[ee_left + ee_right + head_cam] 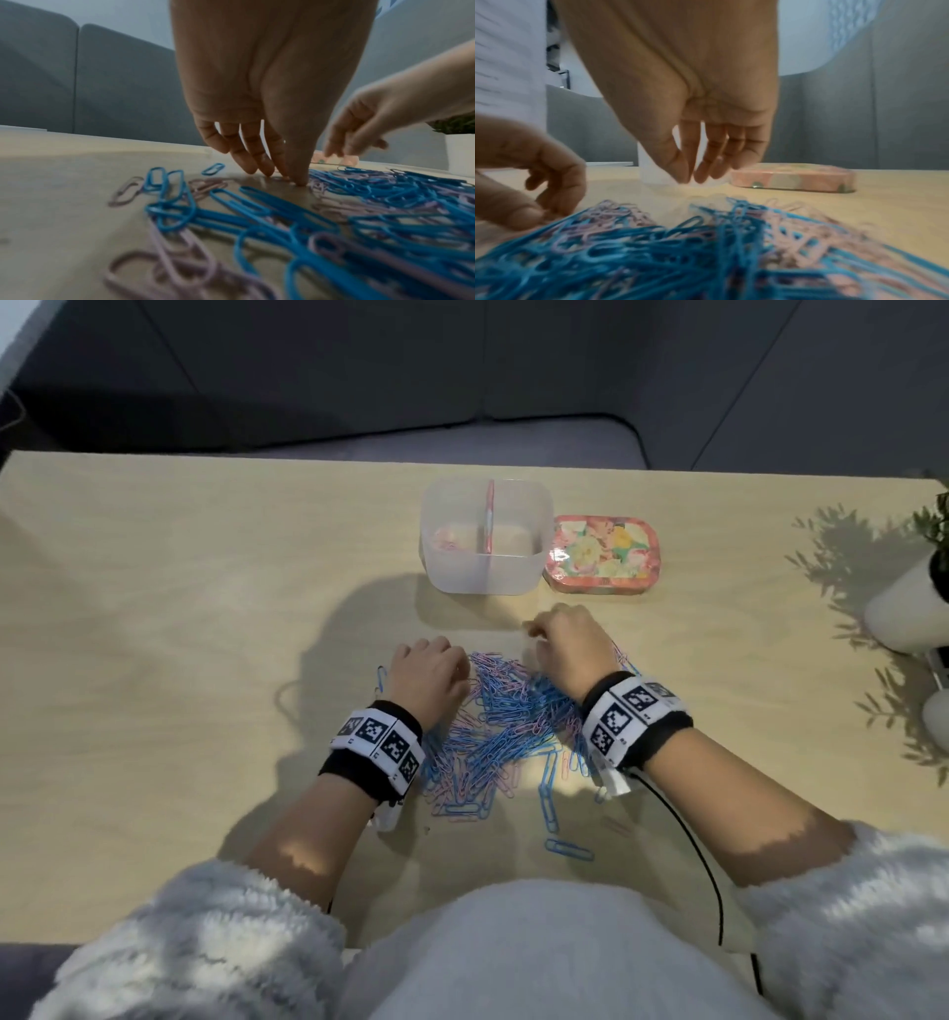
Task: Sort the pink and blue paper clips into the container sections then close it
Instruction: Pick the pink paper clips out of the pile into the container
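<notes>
A heap of pink and blue paper clips lies on the table before me. Beyond it stands the clear container with a pink divider; a few pink clips lie in its left section. Its floral lid lies just to its right. My left hand reaches down at the heap's far left edge, with thumb and forefinger tips pinched together on the table at a pink clip. My right hand hovers over the heap's far right side. Its fingers hang loose, and I see nothing between them.
A white plant pot stands at the table's right edge, with a second white object in front of it. A black cable runs from my right wrist toward me. Loose blue clips lie near the front.
</notes>
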The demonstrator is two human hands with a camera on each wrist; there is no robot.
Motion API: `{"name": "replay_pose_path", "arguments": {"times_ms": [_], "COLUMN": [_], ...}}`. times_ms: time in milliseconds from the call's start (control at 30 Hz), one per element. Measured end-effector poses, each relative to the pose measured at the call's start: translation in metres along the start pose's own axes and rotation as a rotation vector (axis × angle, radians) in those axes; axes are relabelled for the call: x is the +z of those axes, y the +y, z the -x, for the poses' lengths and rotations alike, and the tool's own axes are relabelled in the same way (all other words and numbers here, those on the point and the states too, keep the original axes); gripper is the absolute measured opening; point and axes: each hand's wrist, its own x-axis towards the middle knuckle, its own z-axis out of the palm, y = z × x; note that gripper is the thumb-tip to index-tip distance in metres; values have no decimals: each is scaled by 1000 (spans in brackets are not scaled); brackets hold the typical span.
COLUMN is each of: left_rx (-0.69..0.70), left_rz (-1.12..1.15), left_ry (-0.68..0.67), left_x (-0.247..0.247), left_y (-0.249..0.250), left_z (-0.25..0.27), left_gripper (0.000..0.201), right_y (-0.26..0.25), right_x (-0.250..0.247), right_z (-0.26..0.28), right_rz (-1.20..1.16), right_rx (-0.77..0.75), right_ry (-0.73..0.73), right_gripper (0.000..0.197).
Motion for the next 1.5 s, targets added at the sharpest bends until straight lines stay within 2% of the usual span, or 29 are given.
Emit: {"name": "replay_pose_path", "arguments": {"times_ms": [100,167,300,433,533,667,733,800,867,933,1000,1133,1267,1300,1367,1433,1500], "left_rx": [-13,-16,-109,-255,-274,-215,-172,-164,-221,-307,-323,-153,-101,-76,2,56,70], "left_rz": [13,36,345,630,733,489,373,343,378,391,328,192,140,161,202,183,160], "left_ry": [-21,-32,17,-21,-82,-94,-99,-99,-60,15,76,89,133,112,25,-56,-85], "left_x": [0,-3,-8,-10,-11,-2,5,6,1,-5,-10,-8,-5,-4,-2,-2,-2], "left_y": [4,3,-8,-12,-1,17,18,15,10,1,-9,-13,-6,-5,-3,-1,-1], "left_z": [-2,1,8,3,-5,-11,-13,-14,-13,-11,-9,-3,0,0,-1,-2,-3], "left_gripper": [18,15,13,18,13,23,22,19,19,17,18,20,22,23,26,28,29], "right_y": [-22,-31,-26,6,26,25,17,6,-4,-12,-17,-23,-17,-13,-7,-7,-10], "right_x": [16,26,25,10,-1,-2,1,6,13,17,19,19,14,13,9,7,9], "right_z": [-6,-9,-13,-16,-15,-13,-12,-13,-18,-22,-26,-26,-24,-23,-20,-16,-12], "right_rz": [-95,-114,-219,-396,-450,-551,-585,-486,-343,-236,-173,-90,21,-50,-371,-771,-925], "right_rx": [-90,-92,-9,130,206,224,200,127,67,47,54,40,3,16,88,250,402], "right_ry": [-61,-120,-124,-44,80,80,23,-38,-67,-110,-145,-231,-176,-155,-109,-125,-176], "right_gripper": [16,16,8,8,9,14,14,15,13,15,15,21,18,19,22,26,30]}}
